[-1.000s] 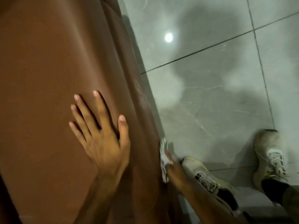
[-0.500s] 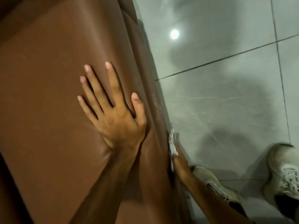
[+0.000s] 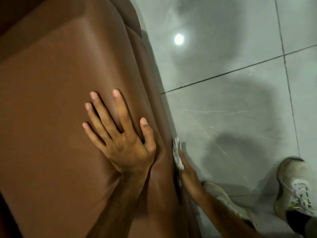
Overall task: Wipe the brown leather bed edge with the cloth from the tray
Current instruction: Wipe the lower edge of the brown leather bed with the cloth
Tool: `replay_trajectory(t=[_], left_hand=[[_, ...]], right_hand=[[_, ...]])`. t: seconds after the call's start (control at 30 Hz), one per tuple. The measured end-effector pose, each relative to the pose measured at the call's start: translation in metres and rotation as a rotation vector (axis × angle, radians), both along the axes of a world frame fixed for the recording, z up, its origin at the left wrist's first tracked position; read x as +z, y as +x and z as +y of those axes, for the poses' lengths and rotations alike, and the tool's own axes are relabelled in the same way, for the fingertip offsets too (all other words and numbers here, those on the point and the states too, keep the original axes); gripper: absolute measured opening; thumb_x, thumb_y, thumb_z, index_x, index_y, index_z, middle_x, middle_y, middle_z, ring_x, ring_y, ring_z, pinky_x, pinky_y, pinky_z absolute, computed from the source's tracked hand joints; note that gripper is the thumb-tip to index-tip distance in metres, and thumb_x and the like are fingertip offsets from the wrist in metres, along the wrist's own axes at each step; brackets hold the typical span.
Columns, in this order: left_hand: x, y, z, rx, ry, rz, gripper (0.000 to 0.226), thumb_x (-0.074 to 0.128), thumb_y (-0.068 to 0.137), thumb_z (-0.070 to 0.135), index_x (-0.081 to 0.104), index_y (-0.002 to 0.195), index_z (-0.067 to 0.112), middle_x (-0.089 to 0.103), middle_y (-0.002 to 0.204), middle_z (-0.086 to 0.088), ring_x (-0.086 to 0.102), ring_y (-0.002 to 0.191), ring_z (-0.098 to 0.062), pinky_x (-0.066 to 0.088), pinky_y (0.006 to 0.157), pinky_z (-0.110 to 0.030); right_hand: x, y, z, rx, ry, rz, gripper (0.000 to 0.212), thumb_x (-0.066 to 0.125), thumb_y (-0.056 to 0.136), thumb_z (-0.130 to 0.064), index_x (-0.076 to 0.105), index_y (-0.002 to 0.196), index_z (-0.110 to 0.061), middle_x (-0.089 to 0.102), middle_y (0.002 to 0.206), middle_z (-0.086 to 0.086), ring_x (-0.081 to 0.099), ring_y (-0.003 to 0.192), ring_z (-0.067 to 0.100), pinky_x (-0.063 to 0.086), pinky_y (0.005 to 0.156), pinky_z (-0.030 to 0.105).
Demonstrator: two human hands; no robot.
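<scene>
The brown leather bed edge (image 3: 56, 103) fills the left half of the view and drops down its right side toward the floor. My left hand (image 3: 120, 134) lies flat on its top, fingers spread, holding nothing. My right hand (image 3: 187, 170) reaches down along the bed's outer side and presses a white cloth (image 3: 177, 154) against the leather. Only a strip of the cloth shows above the fingers; most of that hand is hidden behind the bed's side.
Glossy grey floor tiles (image 3: 240, 109) with dark grout lines lie to the right of the bed, with a lamp's reflection (image 3: 178, 39) on them. My two worn white sneakers (image 3: 295, 184) stand at the lower right, close to the bed.
My left hand has slid forward along the top of the leather. My right hand with the cloth has also moved forward along the bed's side, and the view has shifted with them.
</scene>
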State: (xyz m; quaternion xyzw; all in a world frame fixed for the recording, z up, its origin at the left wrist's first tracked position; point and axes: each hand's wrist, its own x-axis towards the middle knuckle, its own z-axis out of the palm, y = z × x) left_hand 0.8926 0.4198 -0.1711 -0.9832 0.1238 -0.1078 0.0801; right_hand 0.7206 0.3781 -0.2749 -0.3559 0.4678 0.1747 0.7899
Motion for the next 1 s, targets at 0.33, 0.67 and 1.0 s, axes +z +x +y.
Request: replay_trajectory(t=[0.33,0.67,1.0], left_hand=[[-0.008,0.0,0.004,-0.014,-0.009,-0.025,0.071,0.033,0.109,0.047,0.031,0.174,0.017,0.033,0.178,-0.025,0.028,0.169,-0.04,0.026,0.138,-0.062],[-0.003,-0.002,0.005,-0.027,-0.013,0.063,0.073,0.034,0.109,0.048,0.019,0.176,0.02,0.027,0.18,-0.025,0.023,0.17,-0.042,0.024,0.137,-0.065],[-0.004,-0.001,0.003,-0.022,-0.004,0.057,0.073,0.035,0.11,0.047,0.02,0.176,0.021,0.029,0.18,-0.025,0.024,0.17,-0.042,0.027,0.135,-0.067]], right_hand=[[-0.031,0.173,-0.047,0.081,-0.282,-0.34,0.062,0.035,0.114,-0.048,0.028,0.17,-0.023,0.03,0.178,-0.001,0.028,0.163,0.012,0.022,0.135,0.03],[0.025,0.157,-0.052,0.097,-0.309,-0.398,0.048,0.042,0.116,-0.011,0.042,0.164,-0.009,0.037,0.172,-0.001,0.049,0.148,-0.006,0.037,0.12,0.008],[0.033,0.106,-0.037,0.044,-0.171,-0.056,0.049,0.048,0.111,-0.048,0.052,0.158,-0.032,0.053,0.165,-0.002,0.057,0.142,0.002,0.048,0.109,0.008]])
